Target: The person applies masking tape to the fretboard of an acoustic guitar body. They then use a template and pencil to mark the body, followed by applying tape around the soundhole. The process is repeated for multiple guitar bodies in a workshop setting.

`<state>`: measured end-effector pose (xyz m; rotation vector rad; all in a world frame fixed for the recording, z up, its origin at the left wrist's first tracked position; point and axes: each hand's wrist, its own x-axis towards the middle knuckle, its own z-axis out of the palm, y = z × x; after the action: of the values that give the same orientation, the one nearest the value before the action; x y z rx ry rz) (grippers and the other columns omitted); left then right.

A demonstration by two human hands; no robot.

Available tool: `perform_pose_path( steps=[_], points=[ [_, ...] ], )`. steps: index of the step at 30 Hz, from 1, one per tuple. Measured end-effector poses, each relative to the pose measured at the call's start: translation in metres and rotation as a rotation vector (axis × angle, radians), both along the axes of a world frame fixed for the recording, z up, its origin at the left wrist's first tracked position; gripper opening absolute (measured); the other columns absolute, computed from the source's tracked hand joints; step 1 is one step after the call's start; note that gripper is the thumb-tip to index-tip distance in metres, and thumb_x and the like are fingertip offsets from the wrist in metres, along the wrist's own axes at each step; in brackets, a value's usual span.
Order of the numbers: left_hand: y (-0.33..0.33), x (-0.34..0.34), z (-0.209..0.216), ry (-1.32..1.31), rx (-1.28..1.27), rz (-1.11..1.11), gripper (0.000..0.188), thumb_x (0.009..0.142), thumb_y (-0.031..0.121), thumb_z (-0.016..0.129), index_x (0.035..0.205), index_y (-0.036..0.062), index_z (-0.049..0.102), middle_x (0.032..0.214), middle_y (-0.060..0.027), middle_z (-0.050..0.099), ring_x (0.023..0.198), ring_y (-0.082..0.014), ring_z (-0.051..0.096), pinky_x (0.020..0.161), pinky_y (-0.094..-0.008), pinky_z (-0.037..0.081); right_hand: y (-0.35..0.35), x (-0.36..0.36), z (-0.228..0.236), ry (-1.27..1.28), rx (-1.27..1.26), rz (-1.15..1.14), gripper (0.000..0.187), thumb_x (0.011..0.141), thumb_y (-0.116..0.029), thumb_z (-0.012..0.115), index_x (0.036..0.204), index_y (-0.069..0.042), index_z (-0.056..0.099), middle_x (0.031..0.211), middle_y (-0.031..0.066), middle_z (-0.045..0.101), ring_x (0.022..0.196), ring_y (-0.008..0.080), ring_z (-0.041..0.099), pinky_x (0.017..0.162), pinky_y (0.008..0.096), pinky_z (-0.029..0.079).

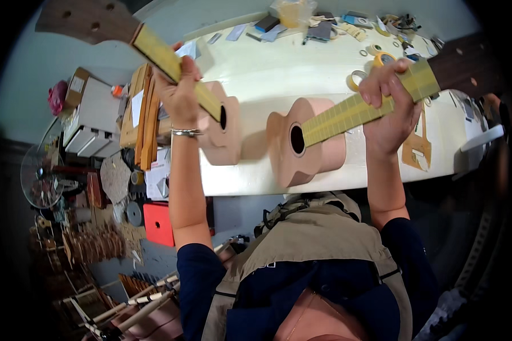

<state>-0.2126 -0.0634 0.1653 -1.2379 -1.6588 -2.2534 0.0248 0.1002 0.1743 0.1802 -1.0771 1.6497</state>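
Observation:
Two unfinished ukuleles with pale pinkish bodies and tape-covered yellow fretboards are in my hands. My left hand (179, 94) is wrapped round the neck of the left ukulele (213, 142), whose dark headstock points up toward the far left. Round the neck of the right ukulele (316, 142), close to its headstock, the fingers of my right hand (389, 108) are closed. That headstock points to the far right. Both bodies are over the white table, sound holes showing. Whether they touch the tabletop I cannot tell.
The white table (256, 59) has tape rolls (384, 58), a dark block (267, 23) and small tools along its far side. A brown template (418, 145) lies at the right. Wooden boards (148, 122), a fan (42, 162) and a red case (159, 223) are on the left.

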Motion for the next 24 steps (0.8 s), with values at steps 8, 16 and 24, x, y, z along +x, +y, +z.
perform_pose_path(
  steps=[8,16,24],
  points=[
    [0.000,0.072,-0.019,0.061,0.035,0.136,0.040,0.091,0.017,0.060,0.123,-0.0005,0.045,0.081,-0.0015,0.057,0.065,-0.0067,0.051,0.060,-0.0200,0.042,-0.055,-0.075,0.015,-0.210,0.270,-0.049,0.013,0.090,-0.004,0.051,0.102,-0.002,0.048,0.070,0.0014,0.048,0.056,0.0061,0.041,0.051,0.0215,0.034],
    [-0.010,0.061,-0.011,-0.133,0.010,-0.242,0.045,0.086,0.022,0.067,0.120,0.0043,0.044,0.081,0.0029,0.052,0.062,-0.0036,0.043,0.054,-0.0182,0.036,-0.069,-0.138,-0.004,-0.259,0.692,-0.032,0.051,0.098,-0.051,0.029,0.114,-0.006,0.045,0.126,0.0035,0.045,0.115,0.0108,0.038,0.100,0.0277,0.027],
    [-0.065,0.099,-0.004,0.210,-0.277,0.185,0.046,0.074,0.012,0.075,0.113,0.0023,0.051,0.090,-0.0057,0.062,0.087,-0.0129,0.059,0.081,-0.0277,0.047,-0.040,-0.107,-0.031,-0.322,0.690,0.164,0.095,0.085,-0.074,0.011,0.138,0.002,0.033,0.144,0.0164,0.032,0.134,0.0295,0.028,0.112,0.0415,0.015]
  ],
)
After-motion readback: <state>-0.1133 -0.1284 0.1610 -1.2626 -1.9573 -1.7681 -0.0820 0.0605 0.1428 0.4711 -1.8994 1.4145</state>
